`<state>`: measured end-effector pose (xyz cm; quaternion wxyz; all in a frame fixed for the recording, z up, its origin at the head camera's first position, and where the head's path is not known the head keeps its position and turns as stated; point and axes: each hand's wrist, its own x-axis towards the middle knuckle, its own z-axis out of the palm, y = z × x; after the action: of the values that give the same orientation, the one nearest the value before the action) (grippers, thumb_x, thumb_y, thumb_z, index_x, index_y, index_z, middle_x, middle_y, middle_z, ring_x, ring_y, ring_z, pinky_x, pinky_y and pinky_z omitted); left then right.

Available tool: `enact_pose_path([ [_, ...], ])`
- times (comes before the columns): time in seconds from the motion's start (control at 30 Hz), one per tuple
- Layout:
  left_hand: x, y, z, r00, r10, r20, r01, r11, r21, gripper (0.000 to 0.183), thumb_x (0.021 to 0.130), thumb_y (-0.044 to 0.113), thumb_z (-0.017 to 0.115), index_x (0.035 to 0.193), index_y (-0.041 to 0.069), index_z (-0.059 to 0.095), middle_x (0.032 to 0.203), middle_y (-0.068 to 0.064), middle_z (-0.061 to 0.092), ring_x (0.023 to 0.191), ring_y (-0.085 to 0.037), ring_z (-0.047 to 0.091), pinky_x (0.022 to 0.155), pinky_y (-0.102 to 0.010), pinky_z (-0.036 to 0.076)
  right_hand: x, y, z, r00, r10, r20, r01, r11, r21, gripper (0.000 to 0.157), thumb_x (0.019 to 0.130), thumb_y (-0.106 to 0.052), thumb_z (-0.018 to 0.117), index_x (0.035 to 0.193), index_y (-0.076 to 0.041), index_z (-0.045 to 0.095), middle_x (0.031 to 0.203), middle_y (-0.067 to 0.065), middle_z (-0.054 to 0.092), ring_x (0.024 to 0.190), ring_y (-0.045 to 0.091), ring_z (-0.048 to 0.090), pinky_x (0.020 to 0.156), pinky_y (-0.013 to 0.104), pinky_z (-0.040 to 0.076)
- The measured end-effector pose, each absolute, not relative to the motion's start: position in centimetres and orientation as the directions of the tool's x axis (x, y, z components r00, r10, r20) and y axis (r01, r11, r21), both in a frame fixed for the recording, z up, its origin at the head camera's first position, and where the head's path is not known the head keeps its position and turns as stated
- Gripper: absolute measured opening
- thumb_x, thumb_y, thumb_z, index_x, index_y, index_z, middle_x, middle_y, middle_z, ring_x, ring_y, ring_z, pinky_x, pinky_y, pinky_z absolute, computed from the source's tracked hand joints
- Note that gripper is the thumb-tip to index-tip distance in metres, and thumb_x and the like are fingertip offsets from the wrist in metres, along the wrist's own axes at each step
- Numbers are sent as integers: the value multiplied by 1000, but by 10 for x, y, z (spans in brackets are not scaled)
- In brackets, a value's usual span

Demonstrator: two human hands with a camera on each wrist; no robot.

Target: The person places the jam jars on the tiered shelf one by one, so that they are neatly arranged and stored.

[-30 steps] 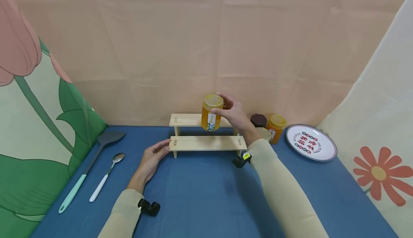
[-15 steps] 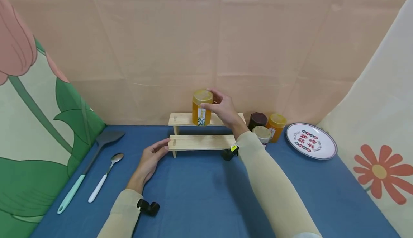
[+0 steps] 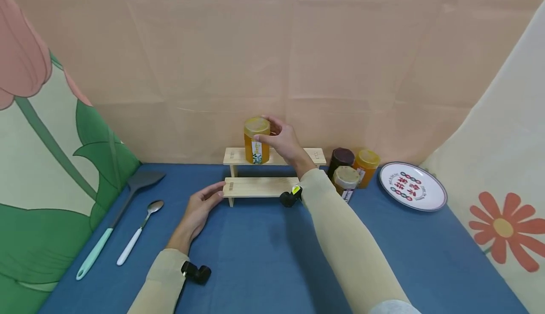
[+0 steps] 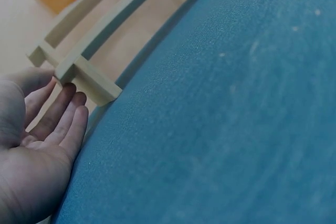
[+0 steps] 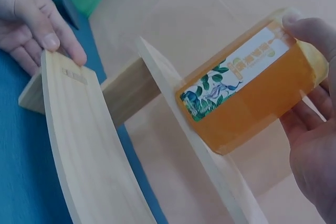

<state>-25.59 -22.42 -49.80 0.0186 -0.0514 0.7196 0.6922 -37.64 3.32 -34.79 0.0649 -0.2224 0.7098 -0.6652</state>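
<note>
My right hand (image 3: 284, 143) holds a honey jar (image 5: 247, 85) with a yellow lid by its upper part, thumb in front and fingers behind. It stands nearly upright at the upper tier of a two-tier wooden shelf (image 3: 259, 187), left of its middle. In the right wrist view the jar's base meets the upper board; I cannot tell whether its full weight rests there. My left hand (image 3: 200, 214) pinches the left end of the lower board, seen close in the left wrist view with the thumb (image 4: 37, 80) at the board's end.
Right of the shelf stand a dark-lidded jar (image 3: 340, 159), a pale-lidded jar (image 3: 346, 181) and a yellow-lidded jar (image 3: 366, 166). Beyond them lies a white plate (image 3: 396, 198). A spatula (image 3: 104, 243) and a spoon (image 3: 135, 240) lie at left. A cloth wall rises behind.
My right hand has carried the honey jar leftward and slightly up along the upper tier, uncovering the pale-lidded jar. My left hand stays at the shelf's end.
</note>
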Motion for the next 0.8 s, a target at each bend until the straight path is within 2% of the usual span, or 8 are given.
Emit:
enact_pose_path([
  [0.4,-258,-226,-497,-995,-45,-94,-95,23,995,47,106,23,62,151,13,54,154,-10,50,121,-2,59,106,-16,52,-378,32,-346,-873,-436,217,-285,95,-954,66,95,-22,77,154,-24,47,147,6,59,137,27,56,119,47,47],
  [0.8,-257,-228,-500,-994,-59,-96,-98,35,995,47,105,26,63,150,14,55,154,-9,51,125,-7,58,103,-13,52,-376,34,-348,-864,-450,226,-306,113,-945,67,95,-24,77,155,-23,46,150,4,57,139,26,54,120,47,47],
])
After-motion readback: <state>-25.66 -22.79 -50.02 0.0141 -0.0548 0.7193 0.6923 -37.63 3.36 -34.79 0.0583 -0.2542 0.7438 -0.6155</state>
